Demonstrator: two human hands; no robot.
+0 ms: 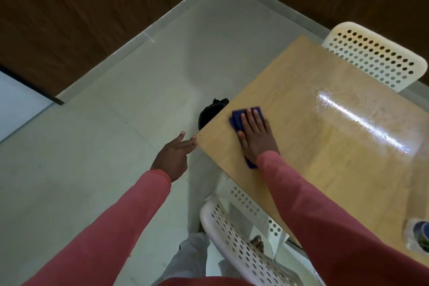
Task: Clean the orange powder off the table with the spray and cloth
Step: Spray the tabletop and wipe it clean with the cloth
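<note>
I press my right hand (255,133) flat, fingers straight, on the blue cloth (241,118) near the table (325,169) corner, I think to push powder off the edge. My left hand (173,158) waits open just past that corner, perhaps to catch it. The spray bottle (419,237) stands far along the table; I see no orange powder.

We see bare table (325,146) across its middle and far edge, free to sweep. At its left corner the right hand (255,134) lies flat on the cloth (246,114), blocking that spot. A bottle (419,237) sits at the near right edge. Chairs crowd two sides: chair (376,55) at the far edge, near chair (239,234) at the near edge. A dark bin (209,114) stands off the left corner, with open floor (116,123) beyond it.
</note>
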